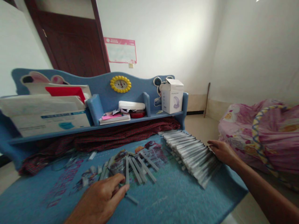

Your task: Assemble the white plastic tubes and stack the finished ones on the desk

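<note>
My left hand (102,196) lies low on the blue desk (177,199), fingers curled and pinched around thin grey sticks (137,166) that lie loose in a small fan. At the desk's right side, my right hand (221,151) rests with fingers extended against the edge of a long, neat row of grey sticks (191,152), touching their ends. The row runs diagonally from the shelf toward the desk's near right corner.
A blue shelf unit (140,124) stands at the back with papers, a red folder (66,91), a yellow clock (121,84) and a white box (172,96). Checked cloth (121,137) lies under it. Pink bedding (263,130) sits right of the desk; a dark door (72,43) is behind.
</note>
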A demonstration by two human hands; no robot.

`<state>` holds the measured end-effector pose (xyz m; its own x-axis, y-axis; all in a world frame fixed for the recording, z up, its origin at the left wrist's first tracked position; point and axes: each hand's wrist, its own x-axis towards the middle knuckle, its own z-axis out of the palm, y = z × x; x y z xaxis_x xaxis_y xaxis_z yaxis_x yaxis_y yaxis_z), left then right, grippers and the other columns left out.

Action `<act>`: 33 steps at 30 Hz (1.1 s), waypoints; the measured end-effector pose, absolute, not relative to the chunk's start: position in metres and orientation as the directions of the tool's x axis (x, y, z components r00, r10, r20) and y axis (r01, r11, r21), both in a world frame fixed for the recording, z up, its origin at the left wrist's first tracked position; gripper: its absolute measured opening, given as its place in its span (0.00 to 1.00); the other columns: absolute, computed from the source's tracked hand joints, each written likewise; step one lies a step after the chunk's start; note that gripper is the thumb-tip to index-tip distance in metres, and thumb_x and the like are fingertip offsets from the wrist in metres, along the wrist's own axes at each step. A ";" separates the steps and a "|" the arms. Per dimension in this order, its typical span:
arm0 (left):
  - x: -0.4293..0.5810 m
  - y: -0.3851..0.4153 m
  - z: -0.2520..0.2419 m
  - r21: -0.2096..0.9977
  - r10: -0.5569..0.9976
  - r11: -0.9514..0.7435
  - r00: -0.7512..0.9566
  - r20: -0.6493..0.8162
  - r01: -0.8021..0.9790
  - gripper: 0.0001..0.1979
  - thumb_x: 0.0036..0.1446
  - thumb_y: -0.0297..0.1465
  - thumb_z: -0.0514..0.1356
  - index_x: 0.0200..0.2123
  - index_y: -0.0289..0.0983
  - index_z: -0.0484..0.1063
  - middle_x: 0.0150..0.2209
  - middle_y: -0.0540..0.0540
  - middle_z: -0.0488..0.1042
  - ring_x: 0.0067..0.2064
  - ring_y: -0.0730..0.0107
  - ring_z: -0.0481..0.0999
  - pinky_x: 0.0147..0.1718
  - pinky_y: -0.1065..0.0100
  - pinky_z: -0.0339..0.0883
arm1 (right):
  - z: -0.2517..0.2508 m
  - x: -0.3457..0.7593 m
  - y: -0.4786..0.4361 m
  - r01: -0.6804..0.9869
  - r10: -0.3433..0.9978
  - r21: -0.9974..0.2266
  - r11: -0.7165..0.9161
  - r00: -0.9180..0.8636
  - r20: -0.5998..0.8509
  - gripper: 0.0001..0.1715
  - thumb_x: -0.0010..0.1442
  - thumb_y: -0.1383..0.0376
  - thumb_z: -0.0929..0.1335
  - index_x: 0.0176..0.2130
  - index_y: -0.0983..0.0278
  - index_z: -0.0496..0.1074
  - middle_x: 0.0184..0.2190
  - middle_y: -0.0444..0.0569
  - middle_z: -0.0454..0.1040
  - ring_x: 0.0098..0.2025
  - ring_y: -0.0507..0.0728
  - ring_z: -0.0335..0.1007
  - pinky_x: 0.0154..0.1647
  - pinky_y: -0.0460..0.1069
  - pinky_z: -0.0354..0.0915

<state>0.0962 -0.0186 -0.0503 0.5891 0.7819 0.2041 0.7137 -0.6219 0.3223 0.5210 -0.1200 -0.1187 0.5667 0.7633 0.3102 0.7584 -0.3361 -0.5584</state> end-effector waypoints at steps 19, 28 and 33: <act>0.087 -0.021 -0.054 0.357 0.776 -0.607 0.625 0.077 0.710 0.13 0.52 0.41 0.52 0.26 0.41 0.71 0.24 0.50 0.74 0.29 0.67 0.74 0.30 0.72 0.64 | -0.109 0.516 -0.116 0.375 0.721 -0.924 -0.071 0.659 0.212 0.12 0.37 0.64 0.70 0.27 0.67 0.78 0.28 0.52 0.79 0.33 0.60 0.73 0.40 0.53 0.65; 0.087 -0.020 -0.057 0.301 0.779 -0.603 0.627 0.024 0.738 0.15 0.55 0.40 0.49 0.28 0.40 0.71 0.27 0.48 0.75 0.31 0.66 0.75 0.31 0.71 0.63 | -0.093 0.509 -0.127 0.092 0.677 -0.989 0.113 0.721 0.144 0.15 0.36 0.63 0.74 0.28 0.66 0.73 0.23 0.47 0.74 0.24 0.53 0.71 0.29 0.48 0.68; 0.086 -0.019 -0.060 0.314 0.761 -0.624 0.648 0.036 0.716 0.15 0.56 0.40 0.49 0.28 0.40 0.71 0.26 0.50 0.74 0.31 0.67 0.75 0.30 0.73 0.62 | -0.076 0.497 -0.130 0.018 0.679 -0.980 0.199 0.719 0.151 0.17 0.34 0.64 0.76 0.28 0.66 0.72 0.22 0.45 0.73 0.23 0.52 0.70 0.26 0.46 0.67</act>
<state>0.0861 -0.0192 -0.0596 0.6478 0.7610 0.0355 0.7158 -0.6240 0.3137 0.4970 -0.1302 -0.0761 0.7187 0.6787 0.1509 0.0179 0.1990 -0.9798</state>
